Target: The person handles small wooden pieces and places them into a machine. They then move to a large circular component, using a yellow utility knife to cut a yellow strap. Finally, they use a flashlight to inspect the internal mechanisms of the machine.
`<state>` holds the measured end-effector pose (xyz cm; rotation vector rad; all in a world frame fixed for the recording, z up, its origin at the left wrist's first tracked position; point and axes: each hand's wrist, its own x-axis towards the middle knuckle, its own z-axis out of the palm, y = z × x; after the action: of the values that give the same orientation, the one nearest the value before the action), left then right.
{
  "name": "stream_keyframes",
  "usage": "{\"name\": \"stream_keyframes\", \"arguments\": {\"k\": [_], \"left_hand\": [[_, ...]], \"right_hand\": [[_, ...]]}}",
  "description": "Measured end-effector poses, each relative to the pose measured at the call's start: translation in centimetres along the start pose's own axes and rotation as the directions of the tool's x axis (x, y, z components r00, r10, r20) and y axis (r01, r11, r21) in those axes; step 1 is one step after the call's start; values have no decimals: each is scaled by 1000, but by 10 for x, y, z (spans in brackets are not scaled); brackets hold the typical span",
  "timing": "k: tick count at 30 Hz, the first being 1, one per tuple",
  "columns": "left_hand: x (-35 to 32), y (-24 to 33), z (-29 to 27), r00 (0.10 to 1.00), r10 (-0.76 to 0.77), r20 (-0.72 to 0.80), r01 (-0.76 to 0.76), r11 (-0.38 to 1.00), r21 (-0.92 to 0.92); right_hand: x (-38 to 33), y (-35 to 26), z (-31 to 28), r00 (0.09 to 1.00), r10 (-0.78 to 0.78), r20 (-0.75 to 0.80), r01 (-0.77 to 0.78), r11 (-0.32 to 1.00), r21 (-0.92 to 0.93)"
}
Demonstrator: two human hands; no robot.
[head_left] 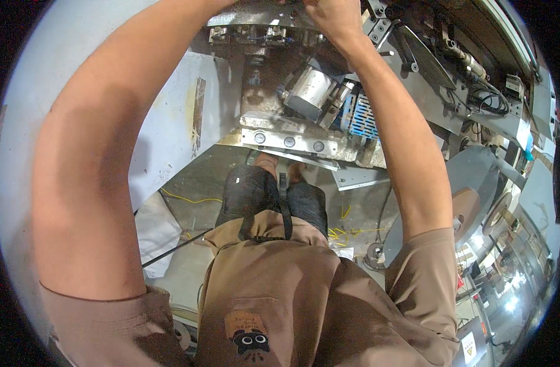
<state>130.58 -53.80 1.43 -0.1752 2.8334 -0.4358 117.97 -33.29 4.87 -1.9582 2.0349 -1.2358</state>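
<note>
Both of my arms reach up and forward over a machine. My left forearm [164, 37] runs out at the top edge, and the hand beyond it is cut off from view. At the top middle, part of my right hand [336, 17] shows beside the machine's curved metal edge [268, 16]. Its fingers are cropped by the frame, so I cannot make out what it holds or touches. Below the hands sit metal fittings [274, 37] and a silver cylindrical motor [310, 88].
A pale panel [170, 122] stands at left. A strip with three round gauges [289, 142] crosses low on the machine. Right are a blue grille [362, 116], a grey disc with a brown reel [466, 211], and cables [491, 101]. Yellow strips [338, 235] litter the floor.
</note>
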Motion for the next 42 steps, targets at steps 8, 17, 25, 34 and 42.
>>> {"name": "stream_keyframes", "arguments": {"k": [8,17,25,34,42], "left_hand": [[-10,-8,-56,966,99,239,-81,993,-85],[-5,-15,-3,987,132,92,-128,991,-42],[-12,-3,-2,999,-33,12,33,999,-21],[-16,9,-52,981,-58,183,75,993,-88],[-18,-3,-66,963,2,269,56,977,-205]], "right_hand": [[0,1,-6,1000,24,15,-23,997,-74],[-1,-1,-2,1000,13,1,-13,996,-84],[2,-1,-1,1000,-18,2,18,997,-82],[1,2,-4,999,35,16,-33,991,-130],[0,5,-2,1000,-18,0,17,994,-109]]}}
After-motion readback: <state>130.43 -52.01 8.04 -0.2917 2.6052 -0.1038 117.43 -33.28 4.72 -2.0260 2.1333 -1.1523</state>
